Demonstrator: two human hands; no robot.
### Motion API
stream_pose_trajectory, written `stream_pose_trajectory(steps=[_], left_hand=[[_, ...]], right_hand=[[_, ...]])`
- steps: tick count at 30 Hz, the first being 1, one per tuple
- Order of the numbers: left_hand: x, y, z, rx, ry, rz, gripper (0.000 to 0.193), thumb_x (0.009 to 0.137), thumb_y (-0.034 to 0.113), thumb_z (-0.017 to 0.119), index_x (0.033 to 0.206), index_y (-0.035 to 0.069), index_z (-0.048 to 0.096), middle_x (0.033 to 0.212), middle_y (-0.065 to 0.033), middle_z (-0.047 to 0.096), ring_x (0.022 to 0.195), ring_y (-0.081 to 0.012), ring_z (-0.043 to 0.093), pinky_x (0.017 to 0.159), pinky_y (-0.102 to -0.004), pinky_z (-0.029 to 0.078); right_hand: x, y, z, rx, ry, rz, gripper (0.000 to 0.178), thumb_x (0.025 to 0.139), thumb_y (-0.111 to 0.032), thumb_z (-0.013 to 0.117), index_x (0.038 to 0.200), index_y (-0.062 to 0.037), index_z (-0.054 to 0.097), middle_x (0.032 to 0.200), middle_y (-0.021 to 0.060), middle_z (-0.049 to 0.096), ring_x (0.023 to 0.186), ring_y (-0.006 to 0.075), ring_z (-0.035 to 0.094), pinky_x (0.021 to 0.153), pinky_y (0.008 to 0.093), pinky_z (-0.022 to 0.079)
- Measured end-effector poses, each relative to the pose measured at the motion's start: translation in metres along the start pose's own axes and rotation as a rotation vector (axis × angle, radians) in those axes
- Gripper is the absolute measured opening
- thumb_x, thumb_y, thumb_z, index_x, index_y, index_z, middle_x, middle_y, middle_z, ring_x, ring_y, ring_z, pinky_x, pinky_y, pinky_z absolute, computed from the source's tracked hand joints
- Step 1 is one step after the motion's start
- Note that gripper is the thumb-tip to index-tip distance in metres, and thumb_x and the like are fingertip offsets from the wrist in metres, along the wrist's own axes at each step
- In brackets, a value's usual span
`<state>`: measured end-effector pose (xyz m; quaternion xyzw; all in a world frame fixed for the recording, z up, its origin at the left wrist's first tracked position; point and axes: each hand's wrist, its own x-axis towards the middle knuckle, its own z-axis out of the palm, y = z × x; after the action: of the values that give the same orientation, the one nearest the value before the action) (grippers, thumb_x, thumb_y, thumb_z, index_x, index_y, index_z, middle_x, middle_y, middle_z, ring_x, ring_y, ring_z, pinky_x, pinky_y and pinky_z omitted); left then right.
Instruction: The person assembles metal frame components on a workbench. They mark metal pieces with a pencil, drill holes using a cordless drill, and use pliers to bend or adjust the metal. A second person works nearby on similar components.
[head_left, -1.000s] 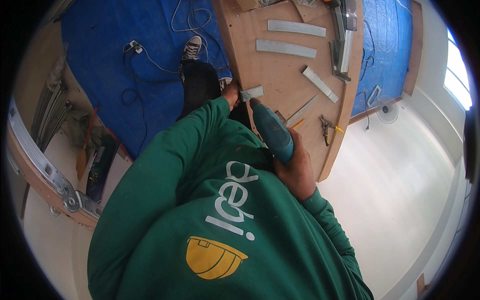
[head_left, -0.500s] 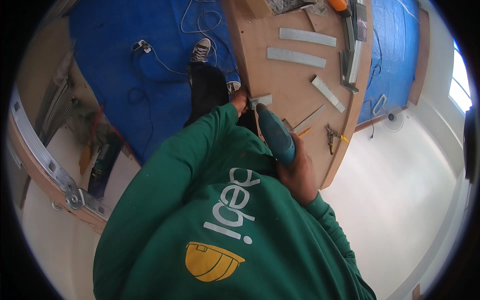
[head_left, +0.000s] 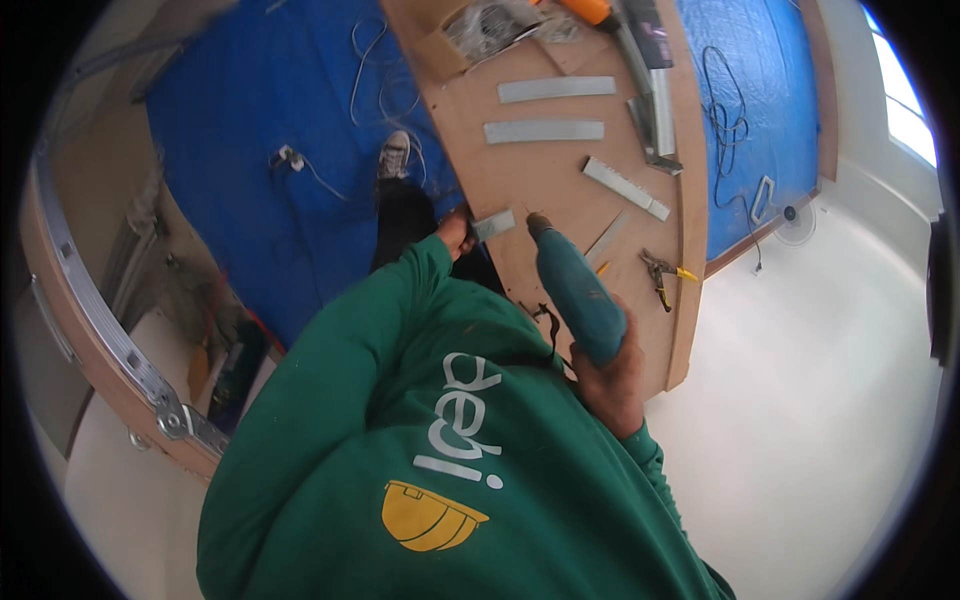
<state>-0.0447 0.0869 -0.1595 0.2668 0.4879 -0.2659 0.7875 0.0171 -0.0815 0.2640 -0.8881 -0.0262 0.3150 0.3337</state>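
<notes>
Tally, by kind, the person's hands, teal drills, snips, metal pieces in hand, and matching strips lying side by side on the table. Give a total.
Hands (left hand, right hand): 2
Teal drill: 1
Snips: 1
Metal piece in hand: 1
Matching strips: 2
Total: 7

Blue sheeting (head_left: pixel 270 90) covers floor left of wooden workbench (head_left: pixel 455 130), second blue sheet (head_left: pixel 770 85) past its right edge. Pale smooth floor (head_left: pixel 800 360) lower right, light wall (head_left: pixel 858 130) above it. Bright window (head_left: pixel 900 80) upper right, panes washed white; hinged metal rail (head_left: pixel 108 328) along left side.
</notes>
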Motion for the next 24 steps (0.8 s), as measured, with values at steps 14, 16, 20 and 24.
stream_pose_trajectory(steps=[14,16,20,24], left_hand=[[-0.131,0.076,-0.060,0.172,-0.146,0.029,0.048,0.114,0.039,0.054,0.116,-0.006,0.067,0.110,-0.0281,0.077,0.097,-0.0337,0.077,0.089,-0.0412,0.066],[-0.149,0.088,-0.062,0.180,-0.160,0.063,0.041,0.111,0.037,0.062,0.115,-0.003,0.068,0.113,-0.0248,0.076,0.103,-0.0350,0.076,0.091,-0.0415,0.066],[-0.178,0.107,-0.037,0.157,-0.130,0.200,0.033,0.108,0.033,0.069,0.112,0.001,0.068,0.110,-0.0172,0.075,0.109,-0.0355,0.076,0.091,-0.0424,0.066],[-0.197,0.112,-0.023,0.112,-0.161,0.333,0.030,0.105,0.032,0.072,0.115,0.003,0.067,0.113,-0.0167,0.074,0.112,-0.0361,0.075,0.090,-0.0422,0.065]], right_hand=[[-0.076,0.348,-0.024,1.484,0.412,0.239,0.052,0.084,-0.012,0.077,0.133,0.0008,0.063,0.108,0.0087,0.070,0.099,0.0230,0.070,0.078,0.0392,0.059],[-0.079,0.380,0.010,1.673,0.467,0.229,0.052,0.085,-0.013,0.076,0.134,-0.0001,0.062,0.109,0.0080,0.069,0.100,0.0227,0.069,0.077,0.0391,0.059],[-0.086,0.427,0.072,1.908,0.565,0.146,0.048,0.088,-0.013,0.076,0.133,-0.0026,0.062,0.110,0.0062,0.069,0.100,0.0220,0.068,0.076,0.0398,0.059],[-0.083,0.451,0.100,2.010,0.541,0.167,0.039,0.089,-0.013,0.076,0.126,-0.0057,0.066,0.109,0.0041,0.071,0.100,0.0215,0.071,0.078,0.0398,0.060]])
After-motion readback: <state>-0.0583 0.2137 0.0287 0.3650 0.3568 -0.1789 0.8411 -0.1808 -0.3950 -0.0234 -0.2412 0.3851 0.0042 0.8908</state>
